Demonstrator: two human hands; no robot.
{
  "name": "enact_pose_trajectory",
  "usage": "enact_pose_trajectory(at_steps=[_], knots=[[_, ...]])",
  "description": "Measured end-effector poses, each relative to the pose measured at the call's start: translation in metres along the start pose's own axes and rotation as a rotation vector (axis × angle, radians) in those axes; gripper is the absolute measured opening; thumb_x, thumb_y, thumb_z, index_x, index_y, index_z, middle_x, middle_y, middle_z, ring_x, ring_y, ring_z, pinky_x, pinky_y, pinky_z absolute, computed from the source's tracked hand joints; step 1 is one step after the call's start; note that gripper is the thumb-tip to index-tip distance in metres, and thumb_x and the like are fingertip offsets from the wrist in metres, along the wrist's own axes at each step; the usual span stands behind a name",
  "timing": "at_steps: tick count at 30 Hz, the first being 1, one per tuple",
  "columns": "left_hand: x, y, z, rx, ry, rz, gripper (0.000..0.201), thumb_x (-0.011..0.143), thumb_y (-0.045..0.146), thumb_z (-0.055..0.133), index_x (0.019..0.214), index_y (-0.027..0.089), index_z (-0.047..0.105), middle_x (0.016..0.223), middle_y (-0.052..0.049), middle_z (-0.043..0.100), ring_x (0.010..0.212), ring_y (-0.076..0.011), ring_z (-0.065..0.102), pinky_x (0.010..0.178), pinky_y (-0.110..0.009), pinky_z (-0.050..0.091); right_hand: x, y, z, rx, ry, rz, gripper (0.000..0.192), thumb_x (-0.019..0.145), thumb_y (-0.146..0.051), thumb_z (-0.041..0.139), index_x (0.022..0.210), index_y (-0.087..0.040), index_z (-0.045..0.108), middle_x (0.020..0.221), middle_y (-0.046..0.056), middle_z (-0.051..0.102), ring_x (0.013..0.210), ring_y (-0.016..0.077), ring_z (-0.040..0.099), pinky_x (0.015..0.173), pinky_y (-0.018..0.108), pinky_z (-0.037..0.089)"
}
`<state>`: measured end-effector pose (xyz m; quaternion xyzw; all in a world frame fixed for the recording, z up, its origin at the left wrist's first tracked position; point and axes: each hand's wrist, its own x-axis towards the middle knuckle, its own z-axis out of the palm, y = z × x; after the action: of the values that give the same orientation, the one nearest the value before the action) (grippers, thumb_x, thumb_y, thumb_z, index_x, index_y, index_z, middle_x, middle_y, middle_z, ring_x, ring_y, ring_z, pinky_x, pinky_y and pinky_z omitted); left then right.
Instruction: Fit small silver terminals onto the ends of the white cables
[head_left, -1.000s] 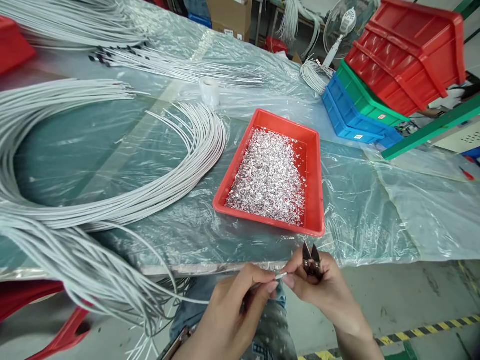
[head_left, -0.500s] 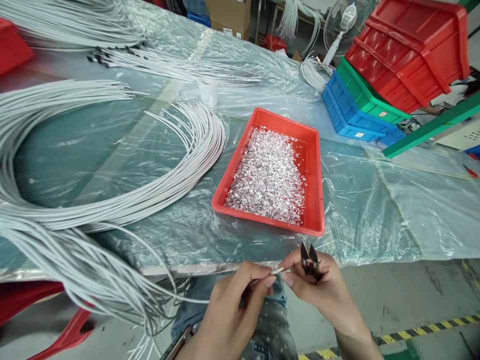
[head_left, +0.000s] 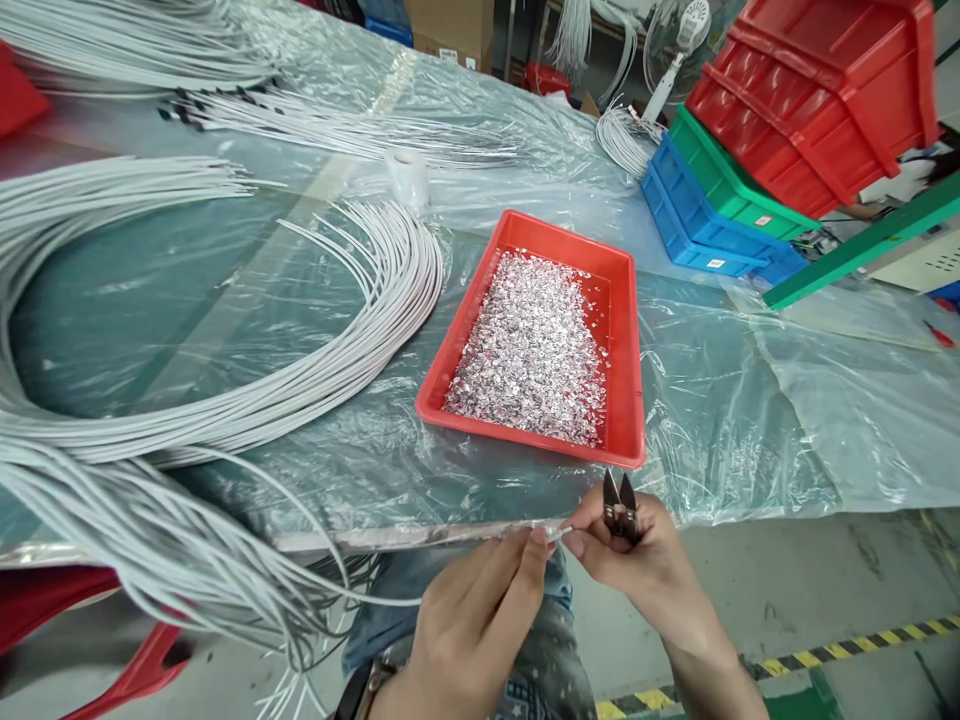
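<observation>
My left hand (head_left: 472, 610) pinches a white cable close to its end, just in front of the table edge. The cable tip (head_left: 557, 533) pokes out past the fingertips toward my right hand (head_left: 641, 560). Small dark-bladed thread snips (head_left: 618, 505) are tucked in the right hand, blades up and spread apart. Its thumb and index finger meet at the cable tip. Behind the left hand, the cable runs into a loose bundle of white cables (head_left: 187, 540) drooping over the table edge.
A red tray (head_left: 480, 425) holding many small silvery pieces (head_left: 529, 350) stands beyond my hands. Coiled white cables (head_left: 360, 350) lie to its left, near a white roll (head_left: 407, 178). Stacked blue, green and red crates (head_left: 810, 100) stand at back right, beside a green post (head_left: 862, 245).
My left hand has rolled over, its fingers now closer together and flatter along the cable. The right hand, with the snips, stays nearly in place. The whole view has shifted slightly.
</observation>
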<state>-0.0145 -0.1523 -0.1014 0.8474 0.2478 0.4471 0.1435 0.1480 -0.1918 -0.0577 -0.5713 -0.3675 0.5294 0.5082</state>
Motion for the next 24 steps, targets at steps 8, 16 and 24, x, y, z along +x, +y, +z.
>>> enact_pose_trajectory(at_steps=[8, 16, 24], knots=[[0.009, 0.002, -0.004, -0.186, -0.1, -0.251, 0.014, 0.096, 0.007, 0.046, 0.101, 0.018, 0.052, 0.077, -0.004, 0.07, 0.065, -0.0139, 0.068, 0.061, -0.019, 0.052, 0.007, -0.003, 0.003, -0.015, -0.024, 0.017, 0.014, 0.081, -0.019, 0.067, 0.07, -0.016, 0.059, 0.053, -0.009, 0.026, 0.048, 0.0096, 0.019, 0.045, 0.022, 0.016], [0.008, 0.003, -0.005, -0.609, -0.204, -0.635, 0.012, 0.098, 0.016, 0.046, 0.09, 0.023, 0.051, 0.068, 0.007, 0.061, 0.058, -0.0085, 0.059, 0.055, -0.015, 0.042, 0.009, -0.001, 0.003, -0.01, -0.035, 0.015, 0.014, 0.077, -0.019, 0.068, 0.068, -0.017, 0.057, 0.052, -0.009, 0.028, 0.047, 0.0092, 0.019, 0.044, 0.022, 0.017], [0.011, 0.004, -0.008, -1.058, -0.233, -0.946, 0.03, 0.098, 0.043, 0.049, 0.081, 0.019, 0.051, 0.062, 0.002, 0.061, 0.055, -0.0098, 0.045, 0.052, -0.02, 0.031, 0.007, -0.003, 0.007, -0.008, -0.015, 0.035, 0.014, 0.076, -0.018, 0.067, 0.066, -0.017, 0.057, 0.051, -0.009, 0.027, 0.047, 0.0094, 0.018, 0.044, 0.022, 0.016]])
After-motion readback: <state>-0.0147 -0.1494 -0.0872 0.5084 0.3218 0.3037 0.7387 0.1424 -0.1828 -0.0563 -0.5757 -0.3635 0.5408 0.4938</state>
